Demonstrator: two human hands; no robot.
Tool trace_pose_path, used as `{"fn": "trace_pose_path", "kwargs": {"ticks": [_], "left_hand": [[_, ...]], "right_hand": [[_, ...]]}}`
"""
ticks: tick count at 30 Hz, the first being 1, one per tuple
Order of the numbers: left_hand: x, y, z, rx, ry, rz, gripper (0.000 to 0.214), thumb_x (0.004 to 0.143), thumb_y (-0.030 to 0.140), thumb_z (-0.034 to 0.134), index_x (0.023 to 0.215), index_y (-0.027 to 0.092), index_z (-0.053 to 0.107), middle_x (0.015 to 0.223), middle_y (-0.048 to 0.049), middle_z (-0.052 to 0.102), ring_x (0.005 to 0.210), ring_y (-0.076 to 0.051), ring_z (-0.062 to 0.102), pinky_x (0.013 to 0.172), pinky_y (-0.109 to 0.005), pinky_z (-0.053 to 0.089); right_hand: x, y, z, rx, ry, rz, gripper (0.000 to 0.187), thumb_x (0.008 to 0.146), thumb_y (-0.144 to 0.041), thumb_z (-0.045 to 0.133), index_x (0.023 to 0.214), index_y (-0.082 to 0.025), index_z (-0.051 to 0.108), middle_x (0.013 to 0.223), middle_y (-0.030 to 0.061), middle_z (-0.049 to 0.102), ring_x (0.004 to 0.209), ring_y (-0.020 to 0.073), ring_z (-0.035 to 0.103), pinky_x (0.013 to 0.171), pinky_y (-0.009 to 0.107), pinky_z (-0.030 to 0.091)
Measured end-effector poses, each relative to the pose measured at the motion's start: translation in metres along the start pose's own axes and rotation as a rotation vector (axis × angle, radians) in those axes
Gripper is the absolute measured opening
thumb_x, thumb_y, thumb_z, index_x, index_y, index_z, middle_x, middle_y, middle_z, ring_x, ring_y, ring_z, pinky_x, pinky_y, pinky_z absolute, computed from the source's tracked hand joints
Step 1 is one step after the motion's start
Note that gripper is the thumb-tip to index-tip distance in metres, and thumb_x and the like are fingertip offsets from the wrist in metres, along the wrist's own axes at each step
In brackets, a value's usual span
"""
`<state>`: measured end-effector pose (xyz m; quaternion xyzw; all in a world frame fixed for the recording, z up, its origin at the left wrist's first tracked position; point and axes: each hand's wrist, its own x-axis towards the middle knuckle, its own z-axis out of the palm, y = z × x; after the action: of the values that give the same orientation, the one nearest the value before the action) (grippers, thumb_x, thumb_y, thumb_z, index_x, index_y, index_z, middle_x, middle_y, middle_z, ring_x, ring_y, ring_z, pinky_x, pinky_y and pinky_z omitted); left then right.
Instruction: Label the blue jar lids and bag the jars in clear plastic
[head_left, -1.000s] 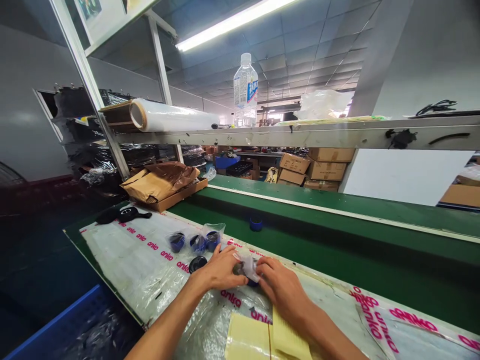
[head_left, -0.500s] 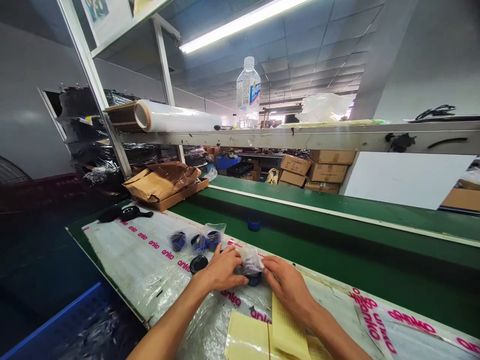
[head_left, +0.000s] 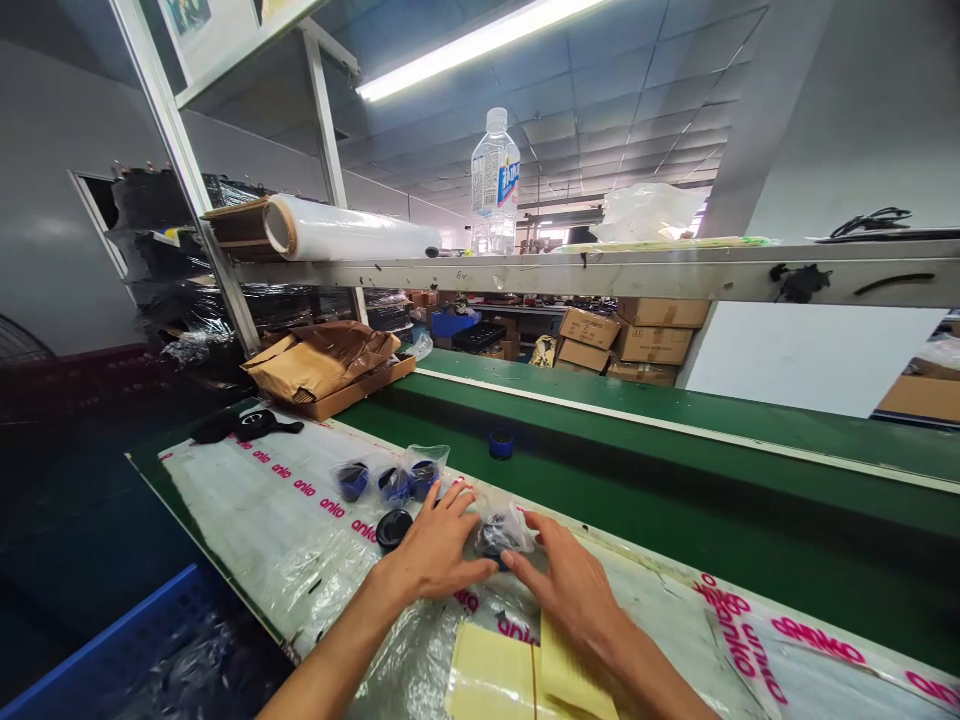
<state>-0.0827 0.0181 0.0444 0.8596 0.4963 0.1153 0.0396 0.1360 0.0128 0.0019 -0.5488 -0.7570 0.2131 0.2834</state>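
one long green belt [head_left: 675, 490] runs across the view behind the bench. bench [head_left: 217, 490] in front of it, covered in white film printed "anko". shelf [head_left: 660, 272] spans above both. blue crate [head_left: 105, 645] at lower left, below bench level. cardboard tray [head_left: 360, 390] with crumpled brown paper at the bench's far left end, film roll [head_left: 345, 230] on the shelf above it. yellow sheets [head_left: 491, 670] at the near edge, partly under the right forearm.

hands: apart, one each side of a small bagged piece, neither clamped on it. left hand [head_left: 442, 545] palm down, fingers spread, thumb pointing at the bag. right hand [head_left: 566, 570] has thumb and index parted at the bag's right side, thumb overlapping its near edge. can't tell if fingertips touch the film.

clear bottle [head_left: 495, 185] upright on the shelf. bagged piece [head_left: 499, 533] sits on the bench between the hands, dark under clear film. three blue pieces [head_left: 352, 482] in clear bags stand in a row left of it; left fingertips end just beside the nearest. blue ring [head_left: 501, 444] alone on the belt. black disc [head_left: 394, 529] lies flat by the left wrist.
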Motion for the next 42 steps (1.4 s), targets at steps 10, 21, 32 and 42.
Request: {"fn": "trace_pose_path", "kwargs": {"ticks": [10, 21, 32, 42], "left_hand": [[-0.003, 0.002, 0.016, -0.041, 0.023, -0.045, 0.026, 0.094, 0.049, 0.059, 0.1, 0.026, 0.07, 0.122, -0.0042, 0.067, 0.14, -0.027, 0.043, 0.122, -0.057, 0.02], [-0.008, 0.009, 0.022, 0.057, 0.103, -0.064, 0.033, 0.082, 0.04, 0.076, 0.109, 0.023, 0.068, 0.135, -0.0104, 0.061, 0.146, -0.032, 0.037, 0.125, -0.058, 0.013], [-0.008, 0.021, 0.023, 0.004, 0.253, -0.061, 0.019, 0.086, 0.022, 0.071, 0.102, 0.023, 0.06, 0.108, -0.0028, 0.07, 0.118, -0.024, 0.061, 0.122, -0.059, 0.02], [-0.022, 0.027, 0.029, 0.049, 0.28, -0.036, 0.034, 0.089, 0.038, 0.064, 0.115, 0.016, 0.065, 0.121, -0.0104, 0.069, 0.128, -0.031, 0.056, 0.124, -0.06, 0.015]], "right_hand": [[0.011, 0.007, 0.016, 0.068, -0.053, 0.038, 0.047, 0.09, -0.042, 0.06, 0.132, -0.02, 0.061, 0.133, 0.0129, 0.066, 0.119, 0.0302, 0.062, 0.099, 0.038, 0.046], [0.016, 0.004, 0.009, 0.08, -0.053, 0.04, 0.057, 0.075, -0.026, 0.072, 0.13, -0.018, 0.059, 0.13, 0.0128, 0.065, 0.117, 0.031, 0.062, 0.098, 0.039, 0.046], [0.008, 0.011, -0.002, 0.022, -0.053, 0.013, 0.04, 0.081, -0.023, 0.065, 0.121, -0.024, 0.059, 0.11, 0.0062, 0.073, 0.095, 0.0257, 0.068, 0.078, 0.03, 0.046], [-0.006, 0.001, -0.014, -0.137, -0.153, -0.101, 0.034, 0.084, -0.028, 0.064, 0.117, -0.02, 0.066, 0.123, 0.0103, 0.067, 0.114, 0.0293, 0.06, 0.095, 0.036, 0.045]]}}
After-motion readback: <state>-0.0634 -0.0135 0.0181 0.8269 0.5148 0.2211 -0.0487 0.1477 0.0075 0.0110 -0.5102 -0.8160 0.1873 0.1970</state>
